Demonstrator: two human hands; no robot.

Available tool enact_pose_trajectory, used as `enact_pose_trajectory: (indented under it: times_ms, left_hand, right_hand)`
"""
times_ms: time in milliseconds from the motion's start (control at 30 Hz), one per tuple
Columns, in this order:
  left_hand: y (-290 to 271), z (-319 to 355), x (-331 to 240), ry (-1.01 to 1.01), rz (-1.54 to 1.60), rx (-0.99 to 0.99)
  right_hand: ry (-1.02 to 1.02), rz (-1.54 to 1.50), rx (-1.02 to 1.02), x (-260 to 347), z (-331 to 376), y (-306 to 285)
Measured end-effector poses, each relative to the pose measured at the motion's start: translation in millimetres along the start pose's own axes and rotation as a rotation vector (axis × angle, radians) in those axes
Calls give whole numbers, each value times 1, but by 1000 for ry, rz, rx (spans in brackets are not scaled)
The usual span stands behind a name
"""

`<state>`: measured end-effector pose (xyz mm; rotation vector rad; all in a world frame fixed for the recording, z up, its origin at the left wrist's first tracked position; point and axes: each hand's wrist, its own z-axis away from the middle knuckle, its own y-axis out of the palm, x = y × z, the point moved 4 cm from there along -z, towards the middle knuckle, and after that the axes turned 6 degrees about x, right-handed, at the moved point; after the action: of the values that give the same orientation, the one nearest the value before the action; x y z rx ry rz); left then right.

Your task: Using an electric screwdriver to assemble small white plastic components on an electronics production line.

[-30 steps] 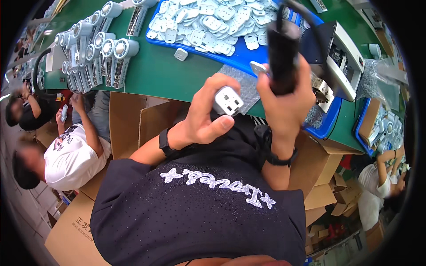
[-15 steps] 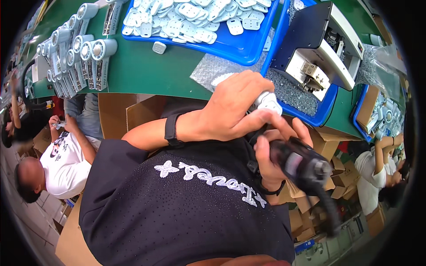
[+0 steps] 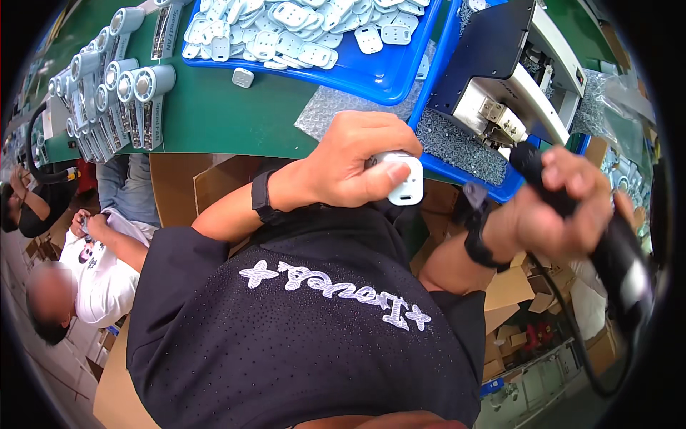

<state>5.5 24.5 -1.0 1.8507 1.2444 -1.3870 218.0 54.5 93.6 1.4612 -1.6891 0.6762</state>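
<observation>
My left hand (image 3: 354,154) is closed round a white rounded plastic piece (image 3: 409,189) with small holes, its thumb lying on the face. The hand is over my lap, just off the table's near edge. To the right, my right hand (image 3: 557,211) grips a black corded electric screwdriver (image 3: 623,268), somewhat smeared by motion. Its dark tip end points up and left, close to the screw feeder (image 3: 500,118), a black and white box standing in a blue tray (image 3: 506,191) of loose small screws. Whether a screw sits on the tip I cannot tell.
A blue tray (image 3: 389,89) holds many similar white pieces; one loose piece (image 3: 243,77) lies beside it. Bubble wrap (image 3: 314,114) lies at the table edge. Pale handheld fans (image 3: 146,86) stand in rows at left. Co-workers sit on both sides. The screwdriver cord (image 3: 572,329) hangs at right.
My right hand has carried the screwdriver away from the white piece, up and right to the screw feeder. The left hand has shifted slightly left, showing the piece's holed face.
</observation>
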Motion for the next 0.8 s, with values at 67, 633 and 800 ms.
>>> enact_pose_trajectory:
  times_ms: [67,633,800]
  left_hand:
    - [-3,1,0,-31,64,-38]
    - [-5,-7,0,-7,109,18]
    - [-6,-9,-3,-55,139,109]
  right_hand:
    - [59,10,-6,-10,-3,-1]
    - [192,-349,249,55,19,30]
    - [157,-351,243,63,13,33]
